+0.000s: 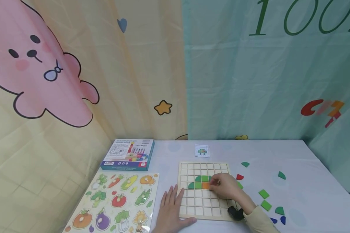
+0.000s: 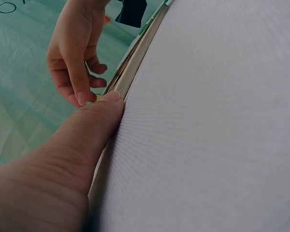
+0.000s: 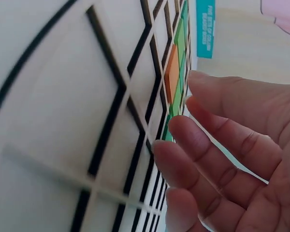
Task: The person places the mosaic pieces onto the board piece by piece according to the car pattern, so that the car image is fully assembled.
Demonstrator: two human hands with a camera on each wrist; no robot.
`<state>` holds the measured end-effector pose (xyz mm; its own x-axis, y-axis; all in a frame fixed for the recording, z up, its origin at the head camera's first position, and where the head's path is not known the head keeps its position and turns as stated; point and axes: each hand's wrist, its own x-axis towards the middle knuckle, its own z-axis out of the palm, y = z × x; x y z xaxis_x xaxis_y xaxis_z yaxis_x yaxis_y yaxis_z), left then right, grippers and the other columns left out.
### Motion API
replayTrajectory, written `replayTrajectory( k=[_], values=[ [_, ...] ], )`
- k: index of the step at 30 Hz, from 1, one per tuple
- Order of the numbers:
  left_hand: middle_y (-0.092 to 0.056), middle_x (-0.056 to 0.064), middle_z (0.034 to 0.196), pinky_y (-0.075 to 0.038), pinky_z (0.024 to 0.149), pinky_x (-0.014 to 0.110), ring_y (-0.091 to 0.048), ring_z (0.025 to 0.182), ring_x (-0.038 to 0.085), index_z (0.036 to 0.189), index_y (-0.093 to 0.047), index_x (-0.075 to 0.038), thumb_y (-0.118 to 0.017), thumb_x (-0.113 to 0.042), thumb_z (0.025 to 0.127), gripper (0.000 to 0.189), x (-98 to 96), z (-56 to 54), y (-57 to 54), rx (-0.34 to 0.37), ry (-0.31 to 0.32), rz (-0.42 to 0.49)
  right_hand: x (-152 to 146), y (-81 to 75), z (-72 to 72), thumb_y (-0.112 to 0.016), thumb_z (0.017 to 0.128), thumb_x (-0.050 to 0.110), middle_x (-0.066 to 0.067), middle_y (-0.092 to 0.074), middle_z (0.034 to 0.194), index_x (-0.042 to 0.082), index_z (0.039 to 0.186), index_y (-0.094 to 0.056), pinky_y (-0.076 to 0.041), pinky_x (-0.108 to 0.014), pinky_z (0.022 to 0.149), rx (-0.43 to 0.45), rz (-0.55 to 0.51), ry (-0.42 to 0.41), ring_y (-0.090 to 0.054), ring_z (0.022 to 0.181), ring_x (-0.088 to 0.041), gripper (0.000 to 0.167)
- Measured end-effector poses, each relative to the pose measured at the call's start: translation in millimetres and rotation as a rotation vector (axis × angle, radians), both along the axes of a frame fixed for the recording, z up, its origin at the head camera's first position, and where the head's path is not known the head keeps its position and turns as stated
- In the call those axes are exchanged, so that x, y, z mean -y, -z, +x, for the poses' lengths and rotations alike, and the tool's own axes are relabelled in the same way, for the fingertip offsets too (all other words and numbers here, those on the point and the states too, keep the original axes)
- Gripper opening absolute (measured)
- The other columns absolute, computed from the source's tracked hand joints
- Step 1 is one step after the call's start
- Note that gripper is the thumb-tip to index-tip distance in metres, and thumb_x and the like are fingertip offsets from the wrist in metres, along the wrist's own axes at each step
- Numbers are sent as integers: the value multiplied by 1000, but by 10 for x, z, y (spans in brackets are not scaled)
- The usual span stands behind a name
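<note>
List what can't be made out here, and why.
Head: board cells under the right hand, which hides them.
Head: fine details on card, small print on box: too small.
Left wrist: board's grid, seen nearly edge-on.
Right wrist: box, cut by top edge.

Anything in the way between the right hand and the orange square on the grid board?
Nothing visible. The right hand has its fingers right beside the orange square, while the left hand rests at the left edge of the grid board, away from that spot.
</note>
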<state>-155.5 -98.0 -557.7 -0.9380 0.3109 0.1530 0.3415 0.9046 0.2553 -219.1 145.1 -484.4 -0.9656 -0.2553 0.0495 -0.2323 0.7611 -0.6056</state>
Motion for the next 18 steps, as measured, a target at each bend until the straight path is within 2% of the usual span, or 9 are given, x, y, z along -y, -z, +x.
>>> replayTrajectory(
  k=[6, 10, 18],
  values=[
    [-24, 12, 154, -12, 113, 50, -12, 142, 31, 149, -30, -14, -37, -89, 68, 111, -6, -5, 12, -7, 4, 0, -285, -48, 84, -75, 81, 18, 12, -58, 72, 21, 75, -67, -42, -29, 56, 12, -16, 90, -48, 62, -10, 11],
    [-24, 13, 154, -12, 113, 51, -12, 142, 31, 149, -30, -14, -37, -89, 68, 111, 2, -13, 33, -11, 5, 1, -514, -66, 109, -74, 83, 19, 10, -60, 73, 18, 79, -69, -42, -29, 56, 1, -3, 140, -49, 63, -11, 6],
    [-22, 13, 154, -12, 113, 51, -12, 142, 32, 150, -29, -13, -37, -89, 68, 112, 11, -22, 50, 5, 9, -9, -903, -74, 60, -71, 85, 22, 5, -62, 77, 11, 83, -71, -42, -30, 53, 2, 7, 201, -51, 65, -13, 11]
  ],
)
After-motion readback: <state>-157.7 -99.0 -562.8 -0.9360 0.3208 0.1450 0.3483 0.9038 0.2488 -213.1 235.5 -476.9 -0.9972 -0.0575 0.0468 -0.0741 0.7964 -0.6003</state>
